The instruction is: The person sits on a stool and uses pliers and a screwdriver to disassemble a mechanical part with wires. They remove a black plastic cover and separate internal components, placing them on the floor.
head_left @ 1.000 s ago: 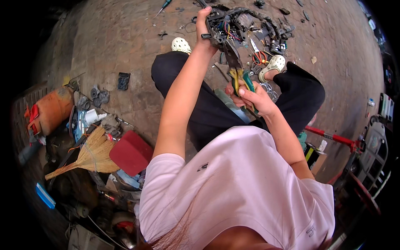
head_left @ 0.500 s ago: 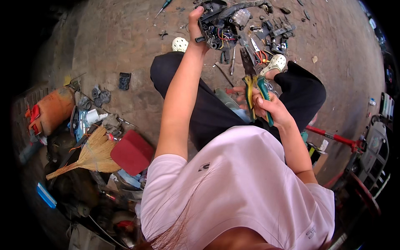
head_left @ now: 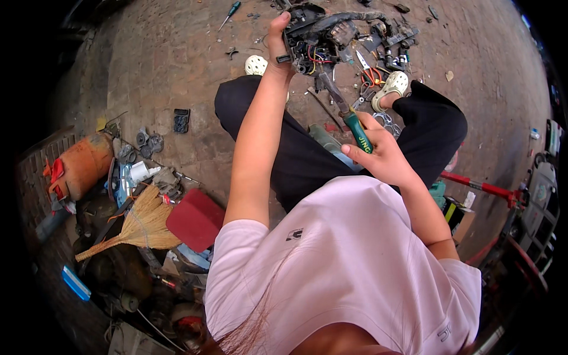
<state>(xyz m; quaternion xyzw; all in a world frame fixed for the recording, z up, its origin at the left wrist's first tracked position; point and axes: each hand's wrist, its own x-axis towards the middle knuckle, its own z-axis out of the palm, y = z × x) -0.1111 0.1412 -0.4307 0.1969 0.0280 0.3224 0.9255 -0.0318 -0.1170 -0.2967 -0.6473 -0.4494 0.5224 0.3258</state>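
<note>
My left hand [head_left: 278, 42] grips the near-left side of a black plastic housing [head_left: 303, 31], thumb up along its edge. Thin coloured wires [head_left: 321, 54] show in its open face, and a thick black cable sleeve [head_left: 349, 18] runs off to the right. In my right hand [head_left: 383, 152] is a pair of long-nose pliers [head_left: 358, 132] with green and yellow handles, seen nearly edge-on. Their jaws point up and left, the tips at the lower edge of the housing below the wires. Whether the tips touch or pinch anything cannot be made out.
Scissors with orange handles [head_left: 371, 76] and black broken parts [head_left: 401, 36] lie on the brick floor by my right shoe [head_left: 392, 90]. A screwdriver [head_left: 231, 14] lies far left. Nearer left are a straw broom [head_left: 145, 222], a red seat [head_left: 195, 220] and an orange gas cylinder [head_left: 86, 163].
My right hand has turned the pliers, so their jaws moved left toward the housing and the handles came edge-on. The left hand keeps its hold. The view has shifted slightly.
</note>
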